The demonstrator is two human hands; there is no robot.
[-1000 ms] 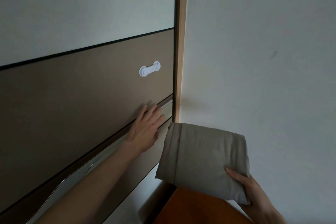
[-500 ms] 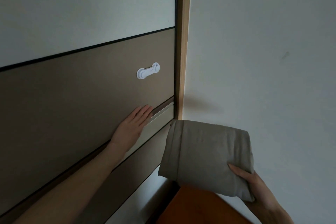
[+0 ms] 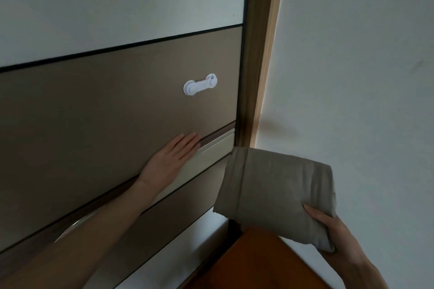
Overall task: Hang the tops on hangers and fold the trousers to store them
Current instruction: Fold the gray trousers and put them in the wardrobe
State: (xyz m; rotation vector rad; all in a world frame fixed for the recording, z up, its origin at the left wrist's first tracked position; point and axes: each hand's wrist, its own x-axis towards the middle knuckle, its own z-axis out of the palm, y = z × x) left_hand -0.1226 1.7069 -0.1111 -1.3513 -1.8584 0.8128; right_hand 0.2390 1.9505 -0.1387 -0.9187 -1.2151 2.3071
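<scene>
The step in hand is judged to be opening the wardrobe so that the folded trousers (image 3: 274, 192) can be stored: the left hand (image 3: 169, 162) is lying flat on the brown door panel (image 3: 105, 110), fingers straight and together, pointing toward 2 o'clock, with the fingertips (image 3: 191, 139) reaching the recessed grip rail (image 3: 218, 136) that is running along the panel's lower edge. To do this well, the palm should be pressing evenly and pushing along the track rather than into the panel; hooking the fingertips into the rail would likely be giving firmer purchase. The white child-safety latch (image 3: 200, 84), sitting at 1 o'clock from the hand and near the wooden frame (image 3: 256, 54), may be blocking travel; whether it is engaged cannot be told, so it should be checked before force is applied. The left forearm is extending from 7 o'clock, nearly straight, wrist in line with the hand. The right hand (image 3: 328, 230) is gripping the trousers at their lower right corner, at 4 o'clock in the view, thumb on top and the other fingers hidden underneath. The bundle is being held in the air above an orange-brown surface (image 3: 258, 260), beside the white wall (image 3: 352, 77), and is hanging apart from the door. Holding it level and clear of the door's path is advisable, since a one-corner grip may be letting the folds sag
</scene>
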